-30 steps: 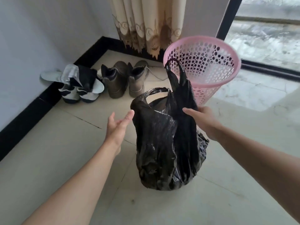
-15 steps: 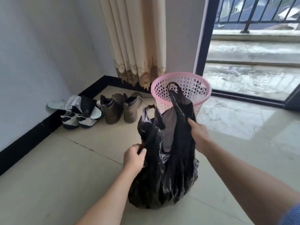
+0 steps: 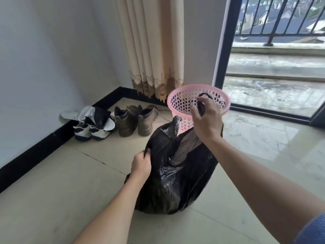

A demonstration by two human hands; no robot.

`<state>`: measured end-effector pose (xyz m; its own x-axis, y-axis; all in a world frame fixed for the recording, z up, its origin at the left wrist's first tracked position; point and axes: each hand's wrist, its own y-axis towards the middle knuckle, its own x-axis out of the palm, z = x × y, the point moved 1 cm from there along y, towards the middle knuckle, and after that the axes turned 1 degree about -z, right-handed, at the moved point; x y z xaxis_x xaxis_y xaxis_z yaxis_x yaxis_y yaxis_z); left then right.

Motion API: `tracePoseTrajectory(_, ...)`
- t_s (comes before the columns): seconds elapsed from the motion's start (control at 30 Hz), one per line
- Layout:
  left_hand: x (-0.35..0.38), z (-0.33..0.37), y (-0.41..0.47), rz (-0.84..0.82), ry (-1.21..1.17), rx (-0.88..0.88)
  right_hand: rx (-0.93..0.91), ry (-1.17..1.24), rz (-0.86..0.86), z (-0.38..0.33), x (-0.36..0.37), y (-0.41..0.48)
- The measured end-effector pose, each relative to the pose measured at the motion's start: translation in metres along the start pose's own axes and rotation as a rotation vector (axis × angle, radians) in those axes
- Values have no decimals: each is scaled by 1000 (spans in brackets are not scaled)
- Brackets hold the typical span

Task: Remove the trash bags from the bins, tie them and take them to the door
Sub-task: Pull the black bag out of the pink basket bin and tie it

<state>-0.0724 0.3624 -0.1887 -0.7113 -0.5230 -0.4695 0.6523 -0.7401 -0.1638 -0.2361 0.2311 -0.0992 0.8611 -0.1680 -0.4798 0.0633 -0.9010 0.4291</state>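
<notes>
A full black trash bag (image 3: 177, 175) stands on the tiled floor in front of me. My right hand (image 3: 206, 118) grips one of the bag's handle loops and holds it up, stretched, in front of the bin. My left hand (image 3: 141, 164) pinches the bag's left edge lower down. The other handle loop (image 3: 175, 124) sticks up loose between my hands. Just behind the bag stands a pink perforated bin (image 3: 182, 101), upright, with no liner visible inside.
Brown boots (image 3: 134, 120) and white shoes (image 3: 91, 124) lie along the left wall's black skirting. A beige curtain (image 3: 153, 55) hangs behind the bin. To the right, a dark-framed glass door (image 3: 223, 50) looks onto a wet balcony.
My right hand has slid up the bag's handle and lifted it higher. My left hand went from open and apart from the bag to pinching its left edge.
</notes>
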Motion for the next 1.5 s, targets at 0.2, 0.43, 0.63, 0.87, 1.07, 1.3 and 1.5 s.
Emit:
tracePoseTrajectory(0.2,-5,5,-10,-306,-133,-66,556,217,-615,10,27,-10)
tracePoseTrajectory(0.43,1,-9,-22,-515,228,19,778,496,-276,23,12,28)
tracePoseTrajectory(0.63,-5,-15,7,-234,-123,-186,137,88,-10,8,-17,36)
tracePoseTrajectory(0.87,2,-23,23,-169,-373,-291,537,543,-240,72,-35,35)
tracePoseTrajectory(1.07,-8,-32,36,24,-475,-388,643,896,-936,106,-17,-21)
tracePoseTrajectory(1.3,-5,-44,34,-20,-393,-446,454,306,-935,80,20,-36)
tracePoseTrajectory(1.5,0,-45,29,-332,-325,-534,690,685,-483,42,32,-36)
